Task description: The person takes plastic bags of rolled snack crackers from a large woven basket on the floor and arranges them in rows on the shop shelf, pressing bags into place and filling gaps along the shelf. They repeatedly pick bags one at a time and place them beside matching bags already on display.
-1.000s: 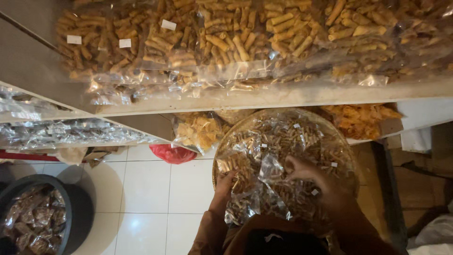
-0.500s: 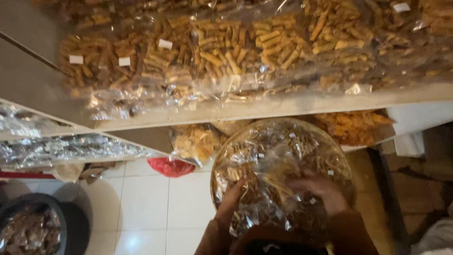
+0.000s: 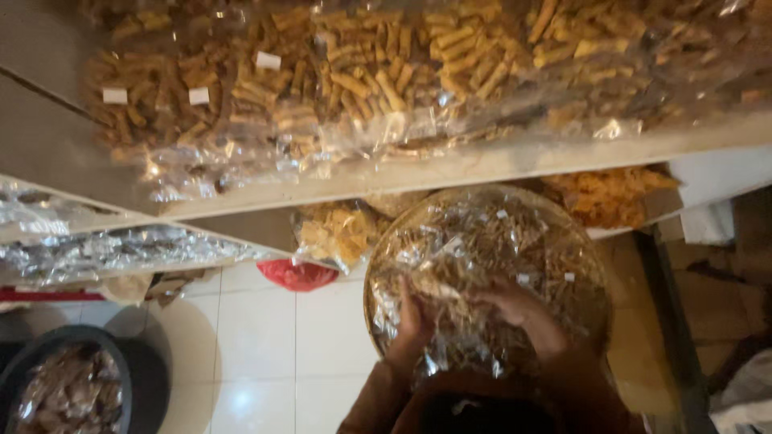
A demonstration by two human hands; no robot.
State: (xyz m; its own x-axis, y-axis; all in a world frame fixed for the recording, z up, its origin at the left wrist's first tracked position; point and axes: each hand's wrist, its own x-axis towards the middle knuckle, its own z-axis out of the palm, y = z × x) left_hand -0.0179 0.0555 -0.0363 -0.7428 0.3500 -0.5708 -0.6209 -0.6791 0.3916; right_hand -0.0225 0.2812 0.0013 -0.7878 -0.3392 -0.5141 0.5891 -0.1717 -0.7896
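Observation:
A large round woven tray (image 3: 597, 265) sits low in the middle, heaped with several small clear bags of stick snacks (image 3: 490, 241). My left hand (image 3: 412, 317) reaches into the near left of the heap and grips crinkled clear bags. My right hand (image 3: 515, 309) lies on the heap just to its right, fingers curled over more bags. Both forearms come up from the bottom edge. The plastic hides most of my fingertips.
A shelf edge (image 3: 498, 165) above the tray carries many clear bags of fried stick snacks (image 3: 346, 80). Bags of yellow chips (image 3: 338, 233) and orange chips (image 3: 607, 193) sit under it. A red bag (image 3: 297, 275) lies on the white tiled floor, a dark tub (image 3: 141, 374) of wrapped snacks at lower left.
The view has tilted down and left slightly. Both hands have drawn closer together on the near part of the heap, shifting the bags under them.

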